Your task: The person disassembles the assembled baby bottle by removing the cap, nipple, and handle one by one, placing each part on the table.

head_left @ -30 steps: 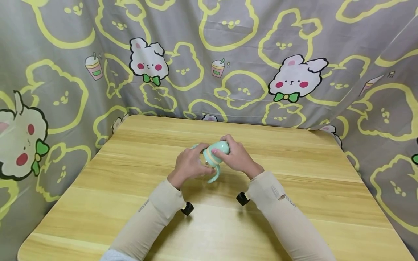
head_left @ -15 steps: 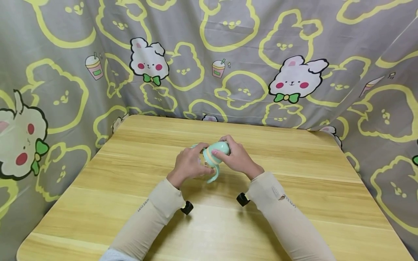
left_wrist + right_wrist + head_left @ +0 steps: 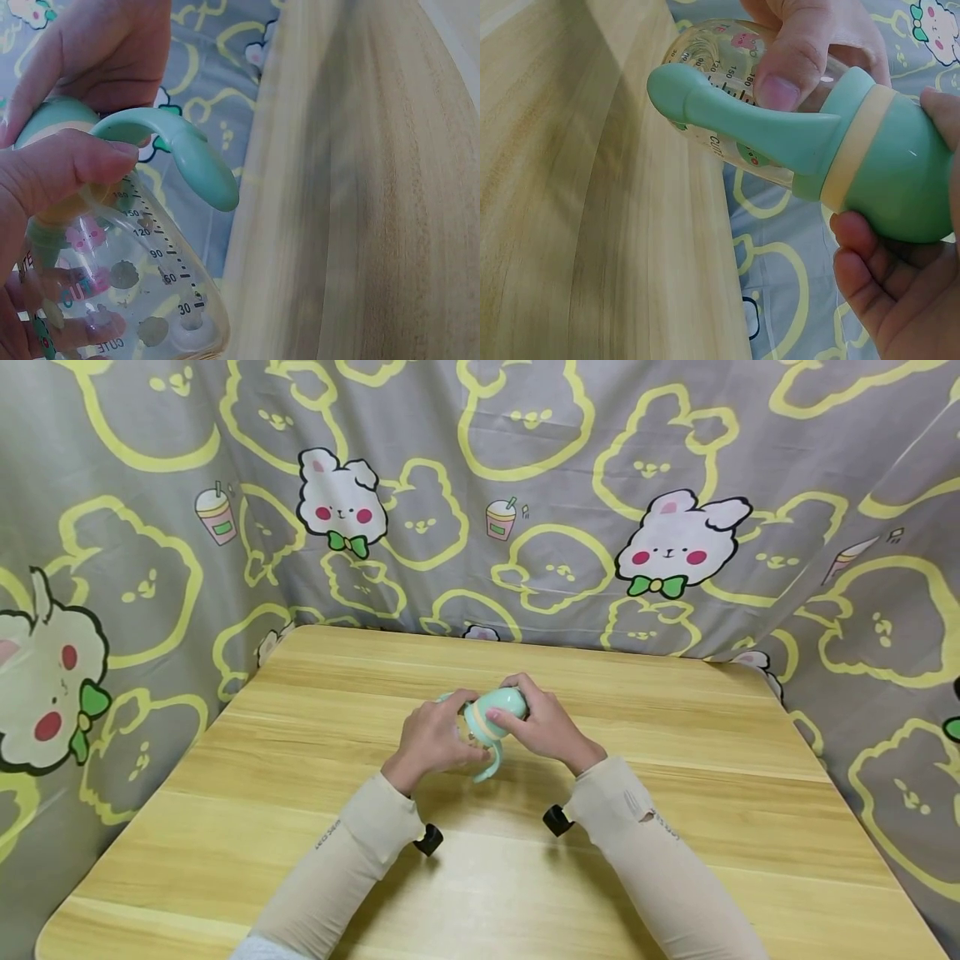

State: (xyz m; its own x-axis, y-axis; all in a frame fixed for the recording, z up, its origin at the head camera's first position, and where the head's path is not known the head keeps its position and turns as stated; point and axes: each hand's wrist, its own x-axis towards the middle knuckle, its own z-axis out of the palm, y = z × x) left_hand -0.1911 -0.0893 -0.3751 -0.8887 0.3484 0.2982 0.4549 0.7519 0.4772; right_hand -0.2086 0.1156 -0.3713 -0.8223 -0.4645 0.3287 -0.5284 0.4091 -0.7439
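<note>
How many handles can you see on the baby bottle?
2: one mint handle curves toward the person below the bottle; the other peeks out beyond the left hand.

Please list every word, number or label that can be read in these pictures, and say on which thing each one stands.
"30", "60", "90", "120", "150", "180": scale on the clear baby bottle with mint-green handles and cap.
"CUTE": on the same bottle, low on its wall, left wrist view.
"120", "150", "180": the scale again, right wrist view.
Small dark print on the left beige sleeve and the right beige sleeve: too small to read.

Bottle (image 3: 142,277): "CUTE", scale 30–180.
</note>
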